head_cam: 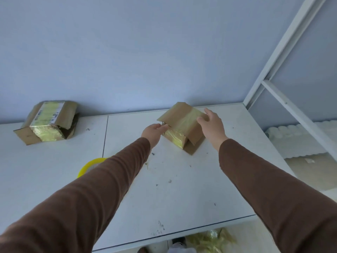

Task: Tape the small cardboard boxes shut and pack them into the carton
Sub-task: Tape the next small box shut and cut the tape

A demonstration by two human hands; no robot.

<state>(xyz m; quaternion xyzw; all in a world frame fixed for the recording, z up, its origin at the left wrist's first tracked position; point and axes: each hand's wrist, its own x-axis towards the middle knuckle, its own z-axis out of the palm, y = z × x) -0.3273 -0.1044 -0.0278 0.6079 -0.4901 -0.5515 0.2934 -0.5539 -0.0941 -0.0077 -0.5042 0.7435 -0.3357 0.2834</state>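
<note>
Sleeves reaching out, our left hand (154, 131) steadies the small box (182, 126) with straight fingers, right hand (211, 123) open, flattening tape; press firmly along the seam.

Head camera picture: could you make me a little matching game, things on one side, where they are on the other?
Things:
1. tape roll
2. box with a label
3. box with yellow tape
4. white frame

Places:
A. far left of the table
B. between both hands
C. partly hidden under the left sleeve
D. right of the table

Pairs: 1-C, 2-A, 3-B, 4-D
</note>
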